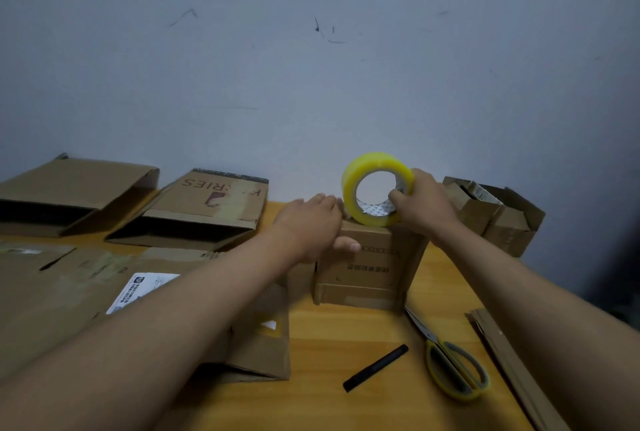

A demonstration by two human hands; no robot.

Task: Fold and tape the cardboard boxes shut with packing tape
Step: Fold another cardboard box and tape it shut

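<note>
Cardboard box (pixel 367 257) under glossy tape ring (pixel 375 188)

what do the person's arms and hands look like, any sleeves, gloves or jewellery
Both arms are bare along all of their visible length: no sleeve shows anywhere in the frame. The left hand and the right hand wear no gloves. No watch, bracelet or ring is visible on either wrist or on the fingers that show, and there are no visible markings.
</note>
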